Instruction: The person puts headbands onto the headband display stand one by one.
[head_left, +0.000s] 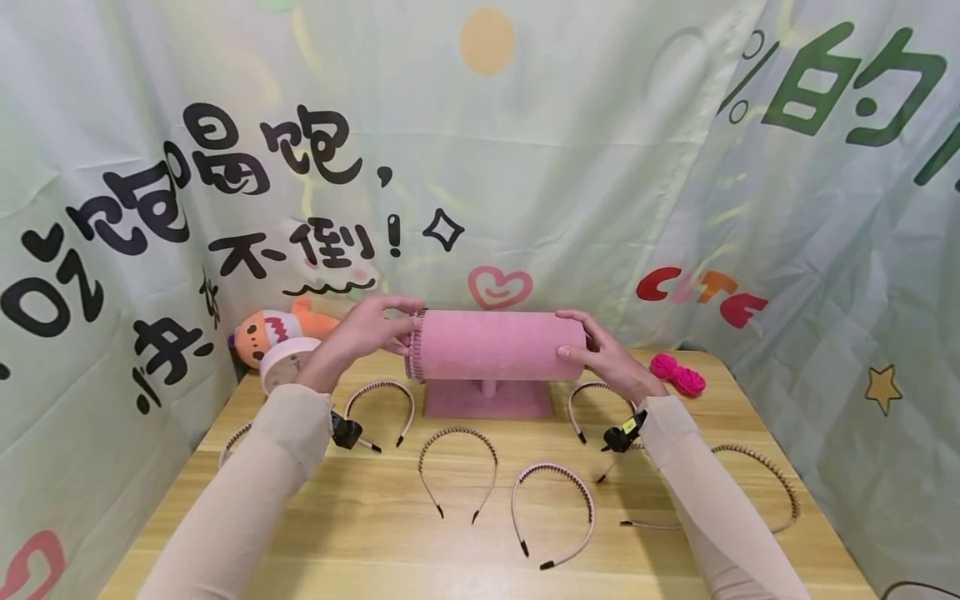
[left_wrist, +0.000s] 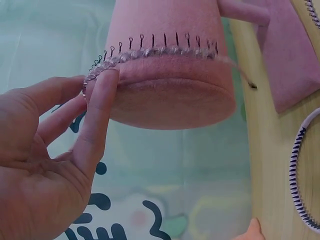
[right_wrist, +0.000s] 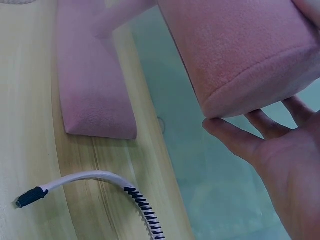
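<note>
A pink velvety headband stand (head_left: 495, 346), a horizontal roll on a post and flat base, stands at the back of the table. Around the roll's left end sits a headband (left_wrist: 165, 51) with braided trim and a row of dark wire loops; one dark tip sticks out free of the roll. My left hand (head_left: 378, 327) pinches this headband between thumb and fingers at the roll's edge. At the opposite end, my right hand (head_left: 603, 354) grips the roll, its fingertips against the rim and end face in the right wrist view.
Several headbands lie across the table, among them a beaded one (head_left: 459, 431) in the middle and a pale one (head_left: 553, 467) nearer the front. An orange plush toy (head_left: 258, 337) and a white round object (head_left: 281, 358) stand back left. Pink yarn (head_left: 677, 375) lies back right.
</note>
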